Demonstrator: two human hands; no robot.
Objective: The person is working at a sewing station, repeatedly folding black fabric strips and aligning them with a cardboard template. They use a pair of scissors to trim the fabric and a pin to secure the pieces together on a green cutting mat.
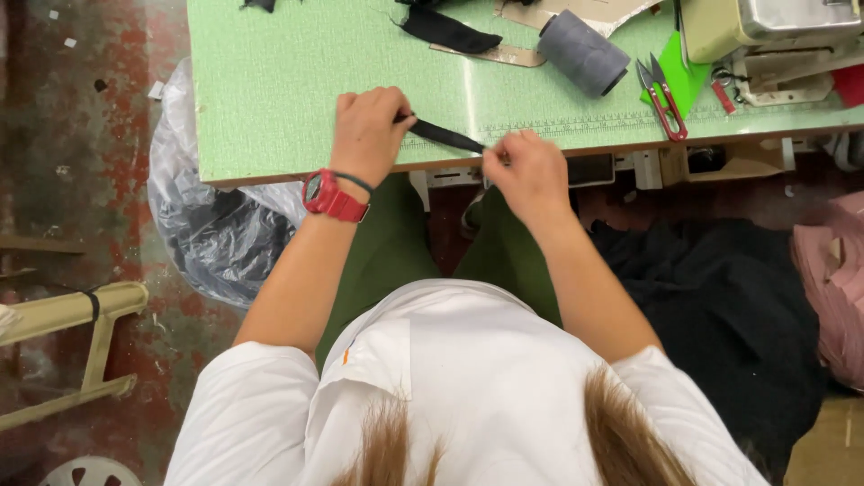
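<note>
**Black strip stretched between two hands at the edge of the sewing surface**

While both hands pinch it, a narrow black fabric strip (447, 136) lies taut between them, low over the near edge of the pale green surface (270, 81). The left hand (367, 132), with a red watch (331, 196) at its wrist, has its grip closed on the strip's far end; the right hand (526, 171) has its grip closed on the near end, thumb and fingertips pressed together just off the surface's edge. The strip runs at a slant from one grip to the other, and it looks flat rather than bunched.

By my reading, the step in hand is straightening or folding the strip by pulling it between the two grips. Any further handling would call for an even pull from both hands, so that the thin cloth neither twists nor slips out of a pinch.

Beyond the right grip, further onto the surface, stand a grey thread cone (583, 51) lying on its side and a pair of red-handled snips (663, 97) resting partly on a bright green scrap (681, 67). Past the left grip lies another black fabric piece (449, 31) over a cardboard template (500, 55). A cream sewing machine (765, 36) sits at the far right corner. Below the left grip, off the surface, a plastic bag (211, 225) of dark scraps rests on the worn red floor (63, 180); below the right grip, dark cloth (720, 306) is heaped.
</note>
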